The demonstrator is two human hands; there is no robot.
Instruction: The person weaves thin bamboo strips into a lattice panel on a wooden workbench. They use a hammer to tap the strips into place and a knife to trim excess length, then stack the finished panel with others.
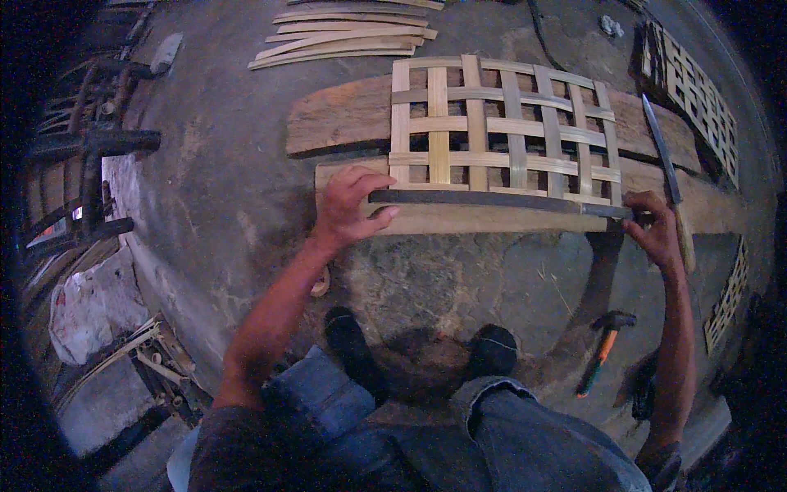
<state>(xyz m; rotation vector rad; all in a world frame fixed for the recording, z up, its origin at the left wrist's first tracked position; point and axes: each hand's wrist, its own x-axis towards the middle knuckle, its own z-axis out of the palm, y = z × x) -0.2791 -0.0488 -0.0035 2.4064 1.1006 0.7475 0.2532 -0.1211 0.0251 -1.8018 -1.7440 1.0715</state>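
Observation:
A long, thin dark strip (484, 199) lies along the near edge of a woven panel (515, 129) of pale, flat slats with open square gaps. My left hand (348, 211) is curved round the strip's left end, fingers on the far side by the panel's corner, thumb on the near side. At the other end, my right hand (653, 228) pinches the strip between thumb and fingers. Two wooden planks (340, 115) lie beneath the panel. Just beyond my right hand a long-bladed knife (661, 148) rests across the planks, its handle pointing toward me.
A hammer (605, 353) with an orange and dark handle lies on the floor near my right forearm. Loose pale slats (344, 37) are spread at the back. More woven panels (701, 98) stand at the far right. Dark wooden framework (94, 143) and a pale sack (98, 307) are at the left.

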